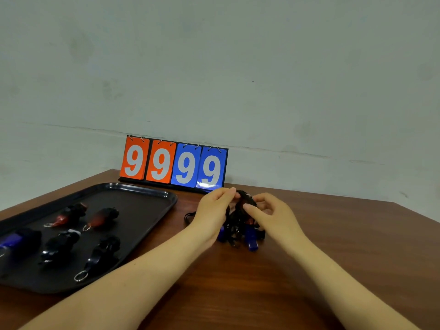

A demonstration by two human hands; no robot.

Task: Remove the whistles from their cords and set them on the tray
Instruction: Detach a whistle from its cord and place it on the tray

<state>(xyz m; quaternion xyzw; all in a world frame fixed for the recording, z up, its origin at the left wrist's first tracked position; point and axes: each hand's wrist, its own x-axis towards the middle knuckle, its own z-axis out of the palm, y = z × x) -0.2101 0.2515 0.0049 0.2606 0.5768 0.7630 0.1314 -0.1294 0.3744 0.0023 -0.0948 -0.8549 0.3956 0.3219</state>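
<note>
1. While a brown wooden table (309,270) meets a pale grey wall (238,67), a flip scoreboard (173,163) reads 9999 at the back.
2. Black tray (142,206) on the left holds five whistles (102,217).
3. Left hand (214,210) and right hand (271,215) pinch a black cord bundle (242,198); blue whistles (252,236) hang under it, partly hidden.

Left side: tray (152,194) with five whistles, bare at its far end.
Back: scoreboard (173,163) stands against the wall.
Middle: cord bundle (240,220) between both hands.
Right and front: open table (345,225).
</note>
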